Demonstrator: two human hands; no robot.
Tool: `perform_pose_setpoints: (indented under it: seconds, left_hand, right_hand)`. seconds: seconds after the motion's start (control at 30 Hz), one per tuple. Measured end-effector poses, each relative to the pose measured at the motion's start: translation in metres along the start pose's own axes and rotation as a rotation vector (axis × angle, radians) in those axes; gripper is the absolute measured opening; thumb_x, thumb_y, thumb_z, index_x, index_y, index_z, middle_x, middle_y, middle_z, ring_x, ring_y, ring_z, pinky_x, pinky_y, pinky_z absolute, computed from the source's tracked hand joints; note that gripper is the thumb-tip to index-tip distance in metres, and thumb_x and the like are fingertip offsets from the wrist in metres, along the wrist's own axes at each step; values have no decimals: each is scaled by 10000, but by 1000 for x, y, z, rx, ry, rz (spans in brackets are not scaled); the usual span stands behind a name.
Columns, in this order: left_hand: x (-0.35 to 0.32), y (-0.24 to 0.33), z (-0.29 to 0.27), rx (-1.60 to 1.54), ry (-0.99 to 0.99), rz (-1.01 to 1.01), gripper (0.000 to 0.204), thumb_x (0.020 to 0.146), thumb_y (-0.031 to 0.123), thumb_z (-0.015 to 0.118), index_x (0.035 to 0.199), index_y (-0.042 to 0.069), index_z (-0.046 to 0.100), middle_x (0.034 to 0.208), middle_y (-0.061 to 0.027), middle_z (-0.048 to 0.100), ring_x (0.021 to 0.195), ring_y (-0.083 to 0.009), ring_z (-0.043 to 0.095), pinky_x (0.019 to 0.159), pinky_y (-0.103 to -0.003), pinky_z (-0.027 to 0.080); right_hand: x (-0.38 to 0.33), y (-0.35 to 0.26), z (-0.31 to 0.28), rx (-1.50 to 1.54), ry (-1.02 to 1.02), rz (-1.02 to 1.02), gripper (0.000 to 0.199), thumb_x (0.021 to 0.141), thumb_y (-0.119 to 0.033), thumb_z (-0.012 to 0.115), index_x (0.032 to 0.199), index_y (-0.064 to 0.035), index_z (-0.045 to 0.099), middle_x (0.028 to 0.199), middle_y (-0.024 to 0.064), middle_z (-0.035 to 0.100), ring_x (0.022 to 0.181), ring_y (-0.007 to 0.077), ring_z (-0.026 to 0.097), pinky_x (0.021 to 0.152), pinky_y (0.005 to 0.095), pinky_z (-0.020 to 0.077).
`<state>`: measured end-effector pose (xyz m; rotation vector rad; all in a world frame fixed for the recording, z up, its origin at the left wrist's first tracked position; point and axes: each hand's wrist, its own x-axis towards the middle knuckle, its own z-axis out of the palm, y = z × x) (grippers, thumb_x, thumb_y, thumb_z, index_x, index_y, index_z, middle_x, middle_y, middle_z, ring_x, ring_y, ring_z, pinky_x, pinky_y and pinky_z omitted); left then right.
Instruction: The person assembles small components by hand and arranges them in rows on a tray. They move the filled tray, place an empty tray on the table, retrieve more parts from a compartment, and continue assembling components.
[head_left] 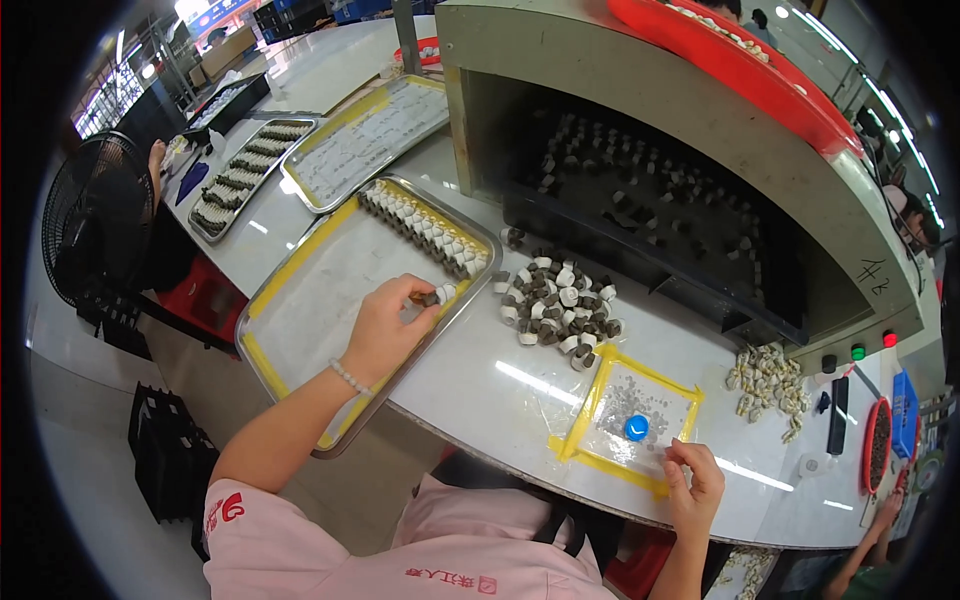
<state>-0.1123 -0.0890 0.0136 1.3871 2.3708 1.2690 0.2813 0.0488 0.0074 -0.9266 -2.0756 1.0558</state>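
My left hand [392,318], with a beaded bracelet at the wrist, pinches a small white-and-dark round part [440,295] over the right side of a metal tray [300,290]. Rows of similar parts [425,228] stand packed along that tray's far end. My right hand [692,485] is at the near right corner of a yellow-taped square [650,375], its fingers curled together; whatever they may hold is too small to make out. On that square sits a blue cap [636,428] among small grey spots. A loose heap of white-and-dark parts [560,305] lies between my hands.
A grey machine housing [690,110] with a dark bin [650,260] of parts stands behind the heap. Small yellowish-white pieces [768,385] are piled at right. Farther left are another taped tray [365,140], a filled tray [250,175] and a black fan [95,220].
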Motion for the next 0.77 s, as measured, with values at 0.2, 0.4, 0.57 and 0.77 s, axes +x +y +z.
perform_pose_setpoints:
  seconds: [0.2,0.4,0.57,0.77]
  left_hand:
    - [-2,-10,-4,55,53,78,172,770,44,683,920,25,601,870,-115,649,798,-229,644,691,-331,489]
    - [25,-59,-45,116,238,-12,183,777,42,677,940,39,594,849,-78,660,795,-201,643,695,-300,482]
    - [53,-120,-61,220,332,-15,180,779,49,685,935,32,597,853,-93,657,774,-222,638,708,-332,498]
    - [73,-137,-65,513,317,66,186,770,66,701,927,47,603,915,-124,647,1051,-299,558,858,-351,461]
  right_hand:
    - [-8,6,-6,-2,41,21,222,815,16,644,1035,43,650,895,115,632,813,191,607,750,276,477]
    - [-8,8,0,64,78,91,214,801,37,636,1014,42,654,873,126,636,801,206,618,732,282,486]
    - [0,2,5,-23,34,-2,220,800,43,630,1018,42,654,869,126,637,789,204,619,728,278,489]
    - [-9,7,3,16,63,73,226,805,41,626,1029,31,658,878,123,644,795,218,626,740,285,491]
